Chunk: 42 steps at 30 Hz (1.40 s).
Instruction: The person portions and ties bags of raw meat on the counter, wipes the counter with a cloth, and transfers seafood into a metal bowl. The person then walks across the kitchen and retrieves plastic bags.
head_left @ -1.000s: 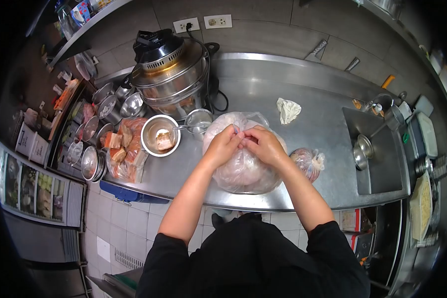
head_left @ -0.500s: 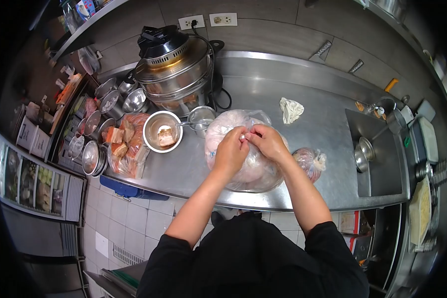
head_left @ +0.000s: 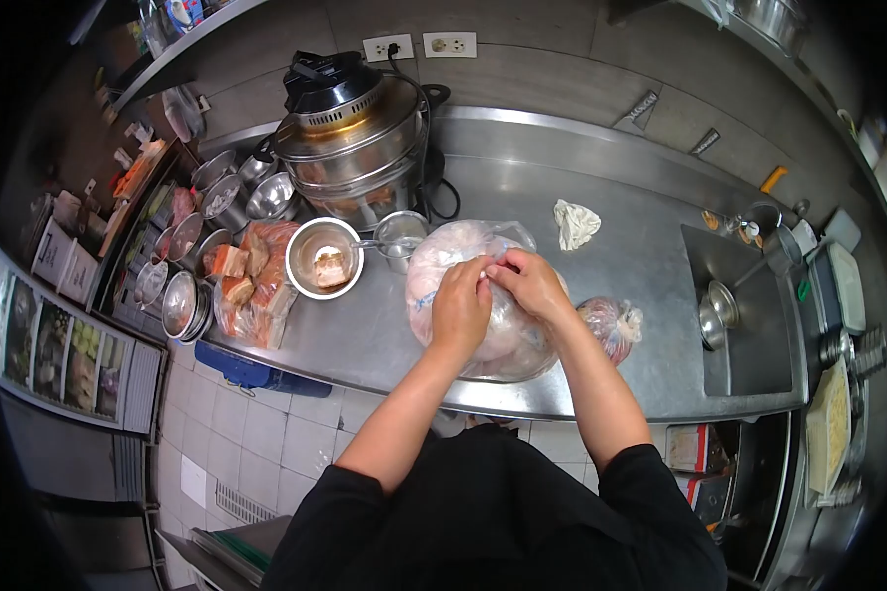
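Note:
A large clear plastic bag (head_left: 434, 271) of pale pink contents lies on the steel counter. Over its top, my left hand (head_left: 462, 303) and my right hand (head_left: 530, 283) meet, both with fingers pinched on the bag's plastic. To the right of it sits a smaller tied bag (head_left: 611, 327) with reddish contents. On the left are a white bowl (head_left: 324, 258) holding a piece of meat, a metal strainer (head_left: 401, 236), and a clear bag of meat chunks (head_left: 266, 295).
A big steel cooker (head_left: 350, 148) with a black top stands at the back left beside several metal bowls (head_left: 271, 197). A crumpled white cloth (head_left: 576, 225) lies behind the large bag. The sink (head_left: 749, 325) at the right holds metal bowls.
The camera view has shifted slightly. My left hand has turned more upright over the bag, its fingers still meeting those of my right hand.

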Available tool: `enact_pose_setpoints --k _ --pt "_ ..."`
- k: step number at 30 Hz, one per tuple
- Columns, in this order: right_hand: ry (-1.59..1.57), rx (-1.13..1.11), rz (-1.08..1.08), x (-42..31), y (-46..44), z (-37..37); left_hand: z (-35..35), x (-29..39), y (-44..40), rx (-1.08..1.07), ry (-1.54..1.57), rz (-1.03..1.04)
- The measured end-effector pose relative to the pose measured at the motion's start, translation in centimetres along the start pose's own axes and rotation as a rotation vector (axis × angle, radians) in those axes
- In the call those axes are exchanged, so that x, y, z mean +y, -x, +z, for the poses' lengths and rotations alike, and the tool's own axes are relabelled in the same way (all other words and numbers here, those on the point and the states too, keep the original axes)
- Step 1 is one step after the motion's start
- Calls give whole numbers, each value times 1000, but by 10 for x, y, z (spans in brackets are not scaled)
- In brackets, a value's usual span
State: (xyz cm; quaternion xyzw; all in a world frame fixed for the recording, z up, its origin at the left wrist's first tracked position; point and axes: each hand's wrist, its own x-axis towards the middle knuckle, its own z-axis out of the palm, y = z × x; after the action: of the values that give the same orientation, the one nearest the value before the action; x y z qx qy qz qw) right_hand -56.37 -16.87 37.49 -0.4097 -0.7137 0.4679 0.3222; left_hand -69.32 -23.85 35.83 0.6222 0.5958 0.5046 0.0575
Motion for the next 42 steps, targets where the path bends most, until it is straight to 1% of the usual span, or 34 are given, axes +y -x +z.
enact_pose_setpoints --k 1,5,7,9,11,13,14,16,18,20,22,24,25,27,29,31,33,37,40,42 --pt "3 -6 -2 1 0 0 0 -1 1 41 -41 55" --pt "-87 -21 -46 12 -3 4 2 -3 6 99 2 17" --pt "-125 -22 -54 13 -3 4 1 -3 7 62 29 -29" --pt "17 -36 45 7 -2 1 -1 -7 3 78 -14 -12" --pt "50 -51 82 -4 -1 -2 -4 -11 0 95 -54 11" --pt "84 -65 116 -4 -6 -3 -8 -15 -3 82 -106 204" --pt "49 -94 120 3 -11 -1 -11 -15 -6 81 -104 209" --pt "9 -118 128 6 -19 -1 -18 -16 -8 -42 -114 370" --pt "233 -162 -21 0 -26 -3 -16 -23 -10 -54 -131 393" --pt "217 -162 10 -5 -26 -3 -14 -27 -12 -63 -152 421" --pt "201 -163 44 -11 -19 -3 -13 -28 -13 -99 -189 387" --pt "169 -91 127 -19 -4 0 -15 -26 -13 -111 -183 367" --pt "167 -92 127 -7 -3 4 -16 -25 -13 -123 -176 345" --pt "284 126 -365 24 -4 14 -19 -27 -13 -128 -183 325" --pt "273 151 -337 14 9 18 -22 -24 -16 -133 -188 307" --pt "264 179 -303 11 16 23 -26 -17 -18 -175 -198 242" --pt "316 326 -374 13 16 28 -27 -14 -19 -181 -188 203" --pt "317 372 -400 2 18 32 -25 -17 -22 -186 -125 98" --pt "397 347 -458 9 11 32 -26 -19 -21 -215 -120 29" --pt "414 254 -493 15 4 27 -28 -24 -21 -221 -102 6"
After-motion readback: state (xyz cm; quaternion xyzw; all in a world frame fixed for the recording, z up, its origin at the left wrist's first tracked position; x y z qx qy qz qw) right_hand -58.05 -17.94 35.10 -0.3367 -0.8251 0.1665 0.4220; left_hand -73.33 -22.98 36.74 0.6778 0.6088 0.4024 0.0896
